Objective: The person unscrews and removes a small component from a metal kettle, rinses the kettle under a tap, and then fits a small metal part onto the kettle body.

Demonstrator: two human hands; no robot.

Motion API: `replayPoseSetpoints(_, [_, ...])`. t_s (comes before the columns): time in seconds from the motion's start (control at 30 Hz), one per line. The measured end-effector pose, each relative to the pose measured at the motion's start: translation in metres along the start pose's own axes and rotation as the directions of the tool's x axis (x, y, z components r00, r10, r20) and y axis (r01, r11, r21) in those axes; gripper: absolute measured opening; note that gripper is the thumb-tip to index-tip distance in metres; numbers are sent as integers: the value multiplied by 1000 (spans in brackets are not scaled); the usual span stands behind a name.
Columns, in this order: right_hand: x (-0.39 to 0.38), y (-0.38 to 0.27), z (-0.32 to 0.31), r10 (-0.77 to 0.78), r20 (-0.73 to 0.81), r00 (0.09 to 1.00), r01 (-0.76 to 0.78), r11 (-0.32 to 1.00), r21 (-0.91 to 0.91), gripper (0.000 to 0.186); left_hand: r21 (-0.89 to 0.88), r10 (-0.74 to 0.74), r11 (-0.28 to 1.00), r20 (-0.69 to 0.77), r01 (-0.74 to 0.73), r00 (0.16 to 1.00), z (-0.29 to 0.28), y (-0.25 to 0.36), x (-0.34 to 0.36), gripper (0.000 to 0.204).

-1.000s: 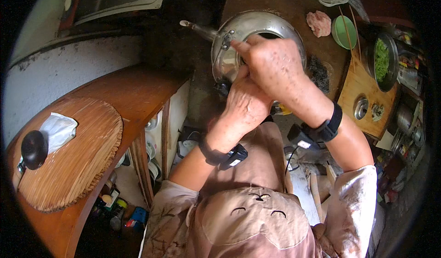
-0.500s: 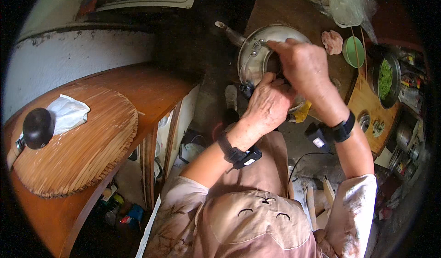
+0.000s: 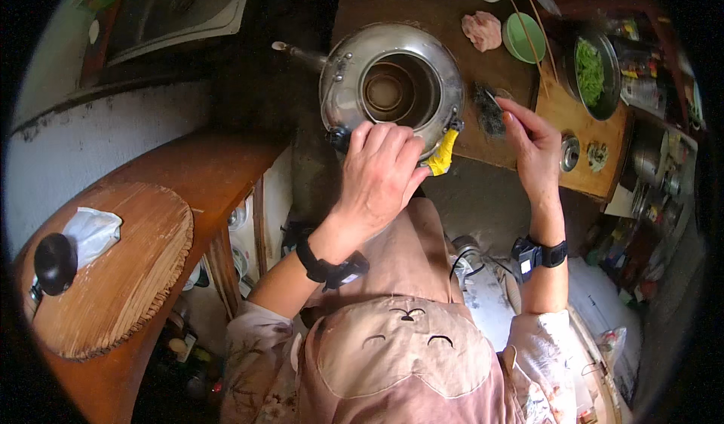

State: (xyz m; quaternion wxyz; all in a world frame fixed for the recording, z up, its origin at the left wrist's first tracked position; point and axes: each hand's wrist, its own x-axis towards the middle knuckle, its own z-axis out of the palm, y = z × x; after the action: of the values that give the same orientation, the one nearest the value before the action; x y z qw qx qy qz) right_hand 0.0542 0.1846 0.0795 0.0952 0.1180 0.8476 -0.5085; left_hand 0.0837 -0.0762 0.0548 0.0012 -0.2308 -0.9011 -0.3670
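A metal kettle (image 3: 344, 84) with a long spout stands lidless at the near end of the brown table, and I can look into its round opening. Its handle, partly wrapped in yellow tape (image 3: 443, 155), is folded down toward me. My left hand (image 3: 381, 169) is closed around this handle, covering its middle. To the right of the kettle, my right hand (image 3: 534, 146) is raised with thumb and forefinger pinched; a thin sliver shows at the tips, too small to name. Beneath those fingertips a dark, rough patch (image 3: 490, 111) lies on the table.
Beyond my right hand are a pink crumpled cloth (image 3: 481, 32), a green bowl (image 3: 522, 39) with chopsticks and a pan of chopped greens (image 3: 590, 73). A round metal lid (image 3: 569, 154) lies on the wooden board. At left, a round chopping board (image 3: 113, 273) carries a black-knobbed object.
My hands were together over the kettle; now they are apart. The right has moved away to the right, while the left has closed on the handle. The kettle's opening is now uncovered.
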Motion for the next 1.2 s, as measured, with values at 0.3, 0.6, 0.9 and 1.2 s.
replayPoseSetpoints(0.3, [-33,26,17,222,-12,975,-207,925,319,24,148,-131,979,-68,140,989,15,20,28,48])
replayPoseSetpoints(0.6, [-47,54,10,250,39,968,-248,907,341,20,42,29,998,311,-44,950,-12,-25,34,34])
replayPoseSetpoints(0.9, [-49,27,40,124,284,951,-184,963,198,21,244,6,966,317,-88,949,-28,-20,31,38])
replayPoseSetpoints(1.2, [-58,53,72,-320,52,946,321,947,-12,41,235,-1,969,296,-72,955,-22,-24,26,54])
